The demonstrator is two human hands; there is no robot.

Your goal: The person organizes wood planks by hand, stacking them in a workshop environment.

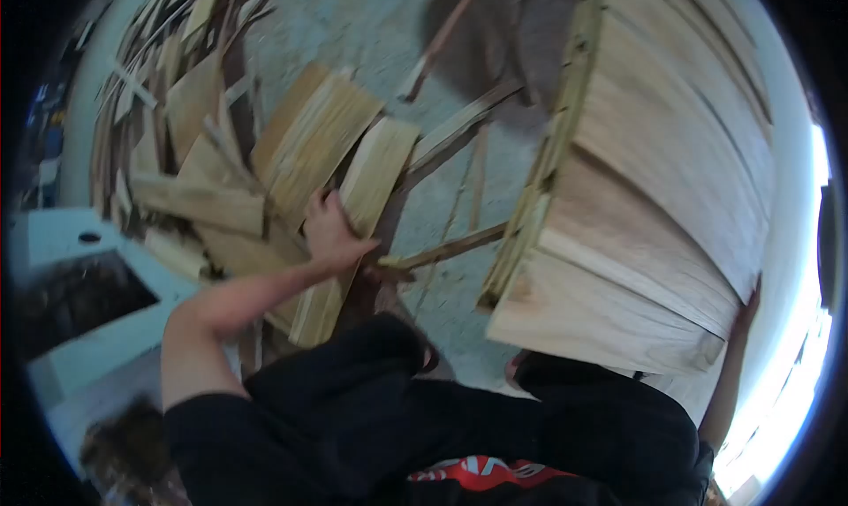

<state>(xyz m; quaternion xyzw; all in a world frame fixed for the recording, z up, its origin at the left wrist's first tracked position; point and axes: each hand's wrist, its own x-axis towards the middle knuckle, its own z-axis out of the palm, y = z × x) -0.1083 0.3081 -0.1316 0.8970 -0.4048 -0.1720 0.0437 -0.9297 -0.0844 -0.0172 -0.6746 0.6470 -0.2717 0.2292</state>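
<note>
Head view showed the person's black clothes nearest. Just beyond, the left hand was closed on the edge of a bundle of thin wood sheets, thumb across the top face and fingers hidden under it. The bundle lay slanted on the floor, its near end beside the knee. At the right, the right hand showed only as an edge behind the low corner of a big stack of the same sheets, tilted up on its side. It seemed to press flat against the stack, but I could not tell how far it was closed.

Each sheet looked light, bendy and apt to split along the grain, with splintery edges. Together they would likely be heavy and prone to slide apart, so a wide hold near mid-length with support beneath seemed best.

Counted: two hands, one big stack, three fanned bundles by the left hand, several loose strips, and farther off a heap of scraps too many to count.
</note>
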